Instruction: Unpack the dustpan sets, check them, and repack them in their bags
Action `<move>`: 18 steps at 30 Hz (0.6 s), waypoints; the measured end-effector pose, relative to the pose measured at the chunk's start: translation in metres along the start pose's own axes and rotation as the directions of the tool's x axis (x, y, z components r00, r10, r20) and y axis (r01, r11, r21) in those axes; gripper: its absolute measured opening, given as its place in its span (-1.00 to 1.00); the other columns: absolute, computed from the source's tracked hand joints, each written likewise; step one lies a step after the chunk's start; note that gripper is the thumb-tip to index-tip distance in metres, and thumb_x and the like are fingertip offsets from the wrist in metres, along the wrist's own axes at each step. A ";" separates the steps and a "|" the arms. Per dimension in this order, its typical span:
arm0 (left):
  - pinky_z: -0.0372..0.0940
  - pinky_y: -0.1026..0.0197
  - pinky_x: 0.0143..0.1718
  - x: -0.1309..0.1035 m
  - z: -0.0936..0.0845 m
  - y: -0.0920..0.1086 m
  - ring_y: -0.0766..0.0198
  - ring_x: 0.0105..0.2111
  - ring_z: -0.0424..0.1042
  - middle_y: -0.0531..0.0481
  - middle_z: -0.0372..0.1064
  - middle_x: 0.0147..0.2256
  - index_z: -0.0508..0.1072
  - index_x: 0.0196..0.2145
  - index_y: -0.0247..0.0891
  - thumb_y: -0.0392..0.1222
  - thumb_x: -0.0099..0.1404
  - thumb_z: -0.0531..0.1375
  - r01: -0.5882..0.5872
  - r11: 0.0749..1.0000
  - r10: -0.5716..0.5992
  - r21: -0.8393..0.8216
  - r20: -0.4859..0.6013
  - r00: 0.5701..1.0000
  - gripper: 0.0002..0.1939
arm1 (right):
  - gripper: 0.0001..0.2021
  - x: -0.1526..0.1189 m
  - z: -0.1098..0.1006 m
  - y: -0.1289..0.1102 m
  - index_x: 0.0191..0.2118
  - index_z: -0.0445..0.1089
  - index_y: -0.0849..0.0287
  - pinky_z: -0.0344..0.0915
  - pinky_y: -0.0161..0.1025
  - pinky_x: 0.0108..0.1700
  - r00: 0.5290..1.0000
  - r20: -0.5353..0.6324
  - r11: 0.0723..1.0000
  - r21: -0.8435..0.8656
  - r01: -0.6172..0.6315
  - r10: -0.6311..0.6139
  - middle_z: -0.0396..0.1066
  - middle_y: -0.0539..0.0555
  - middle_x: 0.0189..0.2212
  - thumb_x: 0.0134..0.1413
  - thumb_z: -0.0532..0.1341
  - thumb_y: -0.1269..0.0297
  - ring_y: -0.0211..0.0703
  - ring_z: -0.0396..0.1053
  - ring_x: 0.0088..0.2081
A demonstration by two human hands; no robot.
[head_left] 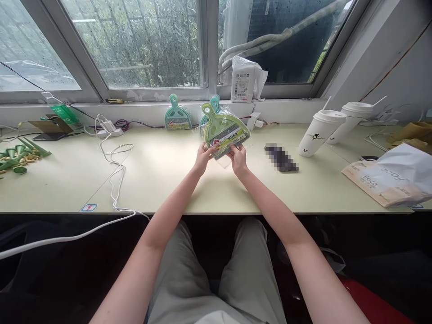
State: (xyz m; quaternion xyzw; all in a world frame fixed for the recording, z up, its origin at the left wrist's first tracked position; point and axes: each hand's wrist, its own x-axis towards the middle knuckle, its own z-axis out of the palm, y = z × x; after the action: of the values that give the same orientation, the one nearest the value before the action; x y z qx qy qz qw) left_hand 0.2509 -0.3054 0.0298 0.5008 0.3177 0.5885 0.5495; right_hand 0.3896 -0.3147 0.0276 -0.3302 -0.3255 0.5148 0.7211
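Note:
Between both hands is a green dustpan and brush set (227,130) in clear plastic wrap, tilted, with its handle up and to the left. My left hand (204,157) grips its lower left edge. At its lower right edge my right hand (238,157) is closed on it too, thumb on the front label. Just behind it, partly hidden, stands a teal dustpan (215,102). Another teal dustpan and brush set (177,114) leans upright against the wall under the window.
White cables (116,180) cross the table (162,189) on the left, from a power strip (110,132). Two white cups with straws (319,132), a blurred dark object (281,157) and a paper bag (388,175) lie to the right. Green cone-shaped pieces (20,153) are far left.

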 end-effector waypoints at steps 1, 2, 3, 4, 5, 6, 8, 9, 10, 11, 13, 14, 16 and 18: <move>0.39 0.05 0.01 0.001 -0.001 -0.001 0.12 -0.03 0.47 -0.08 0.50 -0.10 0.35 -0.09 -0.22 -0.16 0.07 0.30 0.006 1.000 -0.006 0.005 -0.007 1.000 -0.58 | -0.81 0.000 0.000 0.000 -0.13 0.34 0.11 0.50 -0.11 0.00 1.000 0.002 1.000 -0.004 0.000 0.000 0.53 0.03 -0.20 0.11 0.25 0.32 -0.18 0.54 -0.15; 0.39 0.05 0.00 0.002 -0.001 -0.003 0.12 -0.05 0.48 -0.09 0.51 -0.13 0.38 -0.14 -0.24 -0.16 0.06 0.31 0.014 1.000 -0.014 0.013 -0.011 1.000 -0.61 | -0.80 0.001 -0.001 0.001 -0.13 0.34 0.11 0.50 -0.11 0.00 1.000 0.002 1.000 -0.006 0.000 0.000 0.53 0.03 -0.20 0.10 0.25 0.32 -0.19 0.54 -0.16; 0.38 0.05 0.00 0.002 -0.002 -0.003 0.12 -0.06 0.48 -0.10 0.51 -0.16 0.39 -0.17 -0.26 -0.15 0.05 0.31 0.023 1.000 -0.023 0.019 -0.013 1.000 -0.64 | -0.80 0.002 -0.001 0.001 -0.13 0.34 0.10 0.50 -0.11 -0.01 1.000 0.002 1.000 -0.008 0.002 -0.002 0.53 0.03 -0.20 0.10 0.24 0.32 -0.19 0.54 -0.17; 0.38 0.05 0.00 0.003 -0.002 -0.004 0.12 -0.07 0.48 -0.10 0.51 -0.18 0.41 -0.20 -0.27 -0.14 0.05 0.32 0.029 0.999 -0.029 0.024 -0.014 0.999 -0.65 | -0.80 0.002 -0.002 0.002 -0.13 0.33 0.10 0.50 -0.11 -0.01 1.000 0.004 1.000 -0.010 0.005 -0.005 0.53 0.03 -0.19 0.09 0.25 0.32 -0.19 0.54 -0.17; 0.38 0.05 0.00 0.003 -0.002 -0.004 0.12 -0.07 0.48 -0.11 0.51 -0.19 0.41 -0.21 -0.27 -0.13 0.05 0.32 0.033 0.999 -0.032 0.027 -0.016 0.999 -0.66 | -0.80 0.003 -0.002 0.003 -0.14 0.33 0.10 0.50 -0.11 -0.01 1.000 0.006 1.000 -0.014 0.007 -0.007 0.52 0.04 -0.19 0.08 0.25 0.31 -0.19 0.53 -0.17; 0.39 0.05 -0.01 0.004 -0.002 -0.004 0.12 -0.07 0.48 -0.10 0.51 -0.19 0.41 -0.21 -0.27 -0.11 0.05 0.32 0.032 0.999 -0.031 0.029 -0.016 0.999 -0.65 | -0.80 0.003 -0.003 0.003 -0.14 0.33 0.10 0.50 -0.11 -0.02 1.000 0.008 1.000 -0.019 0.009 -0.009 0.52 0.04 -0.19 0.08 0.25 0.30 -0.19 0.53 -0.17; 0.40 0.06 -0.02 0.003 -0.002 -0.004 0.12 -0.06 0.48 -0.09 0.51 -0.17 0.40 -0.19 -0.25 -0.09 0.06 0.33 0.031 0.999 -0.031 0.037 -0.016 0.999 -0.63 | -0.80 0.004 -0.003 0.005 -0.15 0.34 0.10 0.50 -0.11 -0.02 1.000 0.011 1.000 -0.025 0.010 -0.010 0.51 0.04 -0.19 0.07 0.26 0.29 -0.19 0.53 -0.16; 0.41 0.07 -0.04 0.002 -0.002 -0.003 0.12 -0.06 0.47 -0.09 0.50 -0.16 0.39 -0.18 -0.25 -0.08 0.07 0.33 0.034 0.998 -0.033 0.043 -0.013 0.999 -0.62 | -0.80 0.004 -0.003 0.005 -0.15 0.34 0.10 0.50 -0.12 -0.02 1.000 0.010 1.000 -0.025 0.009 -0.009 0.51 0.04 -0.19 0.08 0.26 0.29 -0.19 0.53 -0.16; 0.42 0.08 -0.05 0.002 -0.002 -0.003 0.13 -0.06 0.47 -0.09 0.50 -0.14 0.38 -0.16 -0.24 -0.08 0.07 0.32 0.037 0.998 -0.036 0.051 -0.008 0.999 -0.61 | -0.80 0.004 -0.003 0.005 -0.15 0.34 0.10 0.50 -0.12 -0.02 1.000 0.008 1.000 -0.023 0.009 -0.009 0.51 0.04 -0.19 0.08 0.26 0.29 -0.19 0.53 -0.16; 0.42 0.08 -0.07 0.001 -0.001 -0.002 0.13 -0.05 0.47 -0.09 0.49 -0.12 0.37 -0.15 -0.23 -0.08 0.08 0.32 0.039 0.997 -0.039 0.060 -0.001 0.999 -0.60 | -0.80 0.003 -0.003 0.005 -0.14 0.34 0.10 0.50 -0.13 -0.02 1.000 0.006 1.000 -0.019 0.009 -0.009 0.51 0.04 -0.19 0.08 0.25 0.29 -0.19 0.53 -0.16; 0.44 0.09 -0.09 0.000 -0.001 -0.001 0.13 -0.05 0.47 -0.09 0.47 -0.08 0.35 -0.11 -0.21 -0.08 0.10 0.31 0.035 0.997 -0.036 0.073 0.015 0.999 -0.59 | -0.80 0.002 -0.002 0.005 -0.13 0.34 0.10 0.50 -0.14 -0.02 1.000 0.006 1.000 -0.008 0.007 -0.007 0.52 0.03 -0.18 0.09 0.25 0.30 -0.20 0.53 -0.16; 0.45 0.09 -0.10 0.000 -0.001 -0.001 0.14 -0.06 0.47 -0.09 0.46 -0.05 0.34 -0.09 -0.20 -0.09 0.11 0.29 0.030 0.997 -0.032 0.077 0.022 0.999 -0.58 | -0.79 0.002 -0.002 0.004 -0.12 0.34 0.09 0.50 -0.14 -0.02 1.000 0.006 1.000 -0.001 0.005 -0.005 0.52 0.03 -0.18 0.09 0.24 0.31 -0.20 0.53 -0.16; 0.46 0.09 -0.12 0.000 0.000 -0.002 0.15 -0.08 0.47 -0.09 0.45 -0.02 0.32 -0.06 -0.19 -0.10 0.13 0.27 0.023 0.996 -0.025 0.081 0.034 0.999 -0.57 | -0.80 0.001 -0.001 0.004 -0.12 0.34 0.09 0.51 -0.14 -0.02 1.000 0.002 1.000 0.010 0.001 -0.001 0.53 0.02 -0.19 0.10 0.23 0.33 -0.21 0.53 -0.17; 0.47 0.09 -0.13 0.000 0.000 -0.002 0.15 -0.09 0.47 -0.08 0.44 -0.01 0.30 -0.02 -0.18 -0.11 0.14 0.26 0.024 0.996 -0.027 0.082 0.035 0.999 -0.56 | -0.82 0.001 0.000 0.004 -0.14 0.35 0.09 0.52 -0.15 -0.02 1.000 -0.006 1.000 0.014 -0.010 0.010 0.54 0.00 -0.21 0.11 0.22 0.35 -0.23 0.53 -0.19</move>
State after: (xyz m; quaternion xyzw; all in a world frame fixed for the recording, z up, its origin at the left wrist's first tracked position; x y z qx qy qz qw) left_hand 0.2515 -0.3048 0.0275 0.5294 0.3377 0.5587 0.5418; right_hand 0.3876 -0.3131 0.0246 -0.3284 -0.3180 0.5195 0.7220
